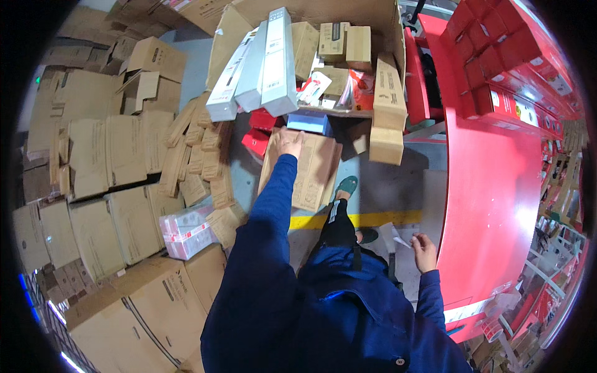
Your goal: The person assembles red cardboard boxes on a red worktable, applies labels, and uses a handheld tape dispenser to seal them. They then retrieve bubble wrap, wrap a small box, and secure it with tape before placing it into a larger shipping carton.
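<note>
My left hand (289,142) reaches forward, its fingers curled over the far edge of a brown cardboard carton (310,175). The carton has printed drawings on its face, and more cardboard edges show along its right side. Low on the right, beside the red table, my right hand (424,252) pinches a white paper slip (394,237) between thumb and fingers. Just beyond the left hand are a blue box (308,122) and red boxes (256,140), partly covered by the carton.
A large open cardboard box (326,11) holds long white boxes (279,65), small cartons and a red plastic packet (361,91). Brown cartons (88,158) are stacked at left. At right, the red table (489,205) carries red boxes (513,105) and a tape roll (493,329).
</note>
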`<state>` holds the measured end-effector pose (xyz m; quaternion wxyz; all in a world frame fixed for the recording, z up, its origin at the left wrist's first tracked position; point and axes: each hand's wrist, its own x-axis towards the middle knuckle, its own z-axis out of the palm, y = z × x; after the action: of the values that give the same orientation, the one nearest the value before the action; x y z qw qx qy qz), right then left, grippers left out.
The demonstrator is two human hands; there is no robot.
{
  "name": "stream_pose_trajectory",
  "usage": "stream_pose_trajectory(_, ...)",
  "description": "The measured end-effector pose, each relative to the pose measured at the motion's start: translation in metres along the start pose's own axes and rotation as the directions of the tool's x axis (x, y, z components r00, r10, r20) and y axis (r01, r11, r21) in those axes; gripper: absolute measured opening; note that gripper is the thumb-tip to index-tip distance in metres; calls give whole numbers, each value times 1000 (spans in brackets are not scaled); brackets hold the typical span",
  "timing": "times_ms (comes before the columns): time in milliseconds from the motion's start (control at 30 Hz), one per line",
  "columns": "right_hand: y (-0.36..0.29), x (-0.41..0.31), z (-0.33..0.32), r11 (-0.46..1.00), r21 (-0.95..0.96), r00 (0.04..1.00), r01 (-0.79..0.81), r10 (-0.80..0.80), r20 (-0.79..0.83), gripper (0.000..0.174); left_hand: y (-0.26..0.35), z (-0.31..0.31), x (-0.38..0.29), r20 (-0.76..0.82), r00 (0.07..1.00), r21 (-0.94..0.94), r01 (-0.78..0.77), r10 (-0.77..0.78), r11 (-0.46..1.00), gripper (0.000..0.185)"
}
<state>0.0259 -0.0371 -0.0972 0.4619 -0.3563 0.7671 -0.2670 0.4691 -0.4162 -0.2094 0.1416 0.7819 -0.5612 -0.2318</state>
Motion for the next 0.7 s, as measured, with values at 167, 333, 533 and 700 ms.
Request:
stream_pose_trajectory(167,-53,16,38,971,-235,980,-41,85,180,30,84,11,28,85,973,325,176,-214,929,140)
stream_pose_trajectory(333,-75,24,59,956,-293,970,-34,102,219,38,81,47,28,12,981,331,179,-194,927,129)
stream_pose_trajectory(533,-78,23,58,973,-209,981,-100,131,143,40,95,33,4,-44,994,196,105,-98,975,107)
stream_pose_trajectory(700,-66,17,55,971,-216,985,-103,129,112,40,108,22,-23,-199,978,86,-45,61,995,108)
